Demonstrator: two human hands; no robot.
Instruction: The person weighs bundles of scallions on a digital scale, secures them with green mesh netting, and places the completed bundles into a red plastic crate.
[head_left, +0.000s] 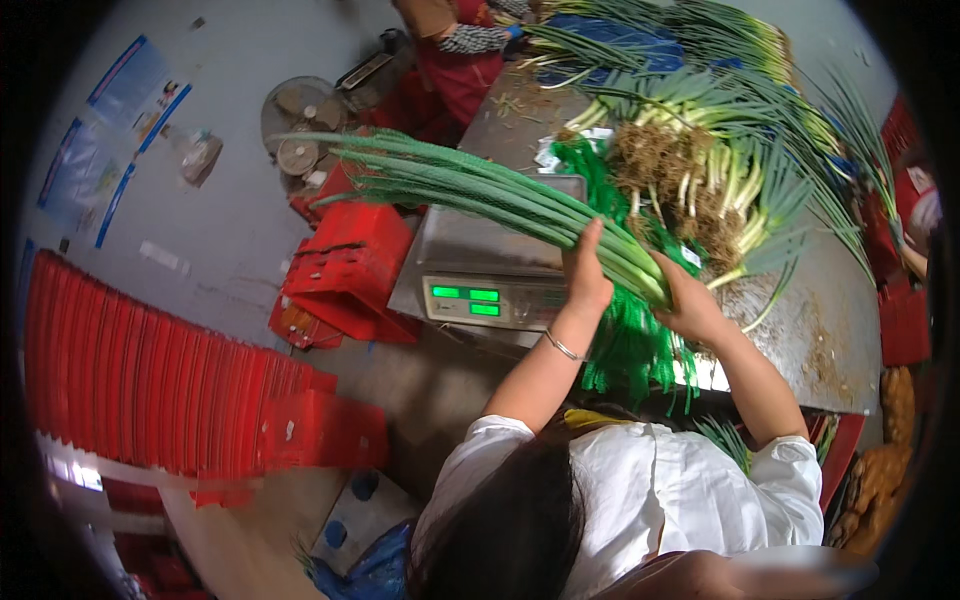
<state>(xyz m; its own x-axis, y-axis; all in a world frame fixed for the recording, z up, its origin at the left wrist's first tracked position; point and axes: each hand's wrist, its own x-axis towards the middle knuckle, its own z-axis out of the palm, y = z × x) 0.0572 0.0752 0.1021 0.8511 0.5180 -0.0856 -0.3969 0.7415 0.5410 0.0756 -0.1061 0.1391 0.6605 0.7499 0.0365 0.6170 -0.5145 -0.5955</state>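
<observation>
Both my hands hold a long bundle of green onions in green netting, tilted above a digital scale with lit green displays. My left hand grips the middle of the stalks, its thumb on top. My right hand is around the white root end. Green mesh bags hang over the table's near edge below the bundle. Loose green onions with soil-covered roots lie on the metal table beyond my right hand.
Red plastic crates stand left of the scale, and a long row of stacked red crates is farther left. A co-worker's gloved hand is at the table's far side. Another person's arm is at the right.
</observation>
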